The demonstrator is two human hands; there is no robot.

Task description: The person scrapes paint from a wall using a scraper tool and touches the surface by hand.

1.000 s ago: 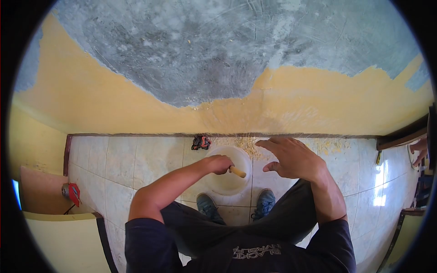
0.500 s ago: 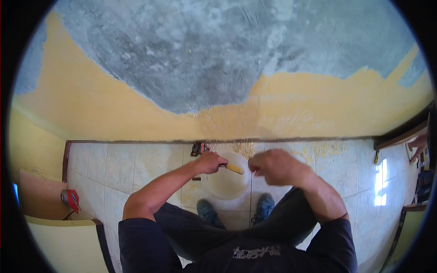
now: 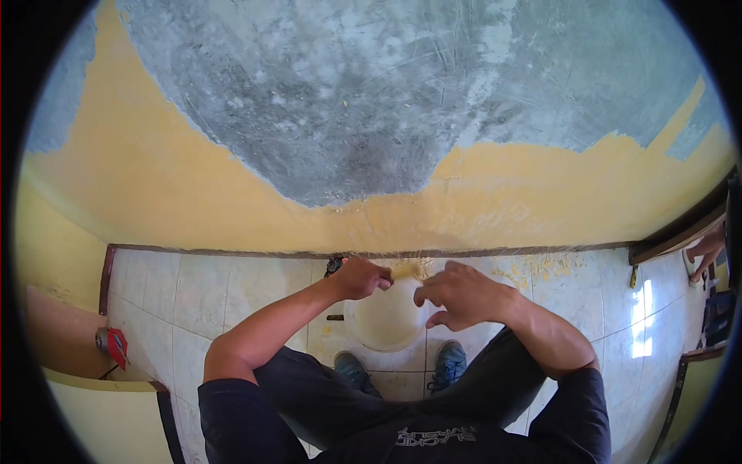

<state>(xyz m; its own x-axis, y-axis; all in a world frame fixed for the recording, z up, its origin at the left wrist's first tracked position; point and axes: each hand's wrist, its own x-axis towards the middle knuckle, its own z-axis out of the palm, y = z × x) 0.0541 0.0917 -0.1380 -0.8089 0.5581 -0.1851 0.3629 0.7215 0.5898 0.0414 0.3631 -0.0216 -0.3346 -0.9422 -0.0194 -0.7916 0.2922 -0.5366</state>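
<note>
My left hand (image 3: 363, 278) is closed around a short tool with a pale yellow, flat-looking end (image 3: 406, 271). It looks like a scraper, but blur hides its exact shape. That end points right, above the far rim of a white bucket (image 3: 384, 338) on the floor between my feet. Across from it, my right hand (image 3: 466, 295) hovers over the bucket's right side, fingers apart and curved, with nothing visible in them. A dark and reddish bundle (image 3: 334, 267) lies at the foot of the wall, partly hidden behind my left hand.
Ahead rises a wall with yellow paint (image 3: 255, 220) below and bare grey plaster (image 3: 348, 100) above. Yellow flakes (image 3: 545, 268) litter the tiled floor along its base. A red and grey object (image 3: 114, 346) sits at left. Another person's hand (image 3: 705, 251) shows at far right.
My left hand's tool has swung up from slanting over the bucket to nearer its far rim. The right hand's fingers have spread from a closed pose. My view has tilted slightly upward.
</note>
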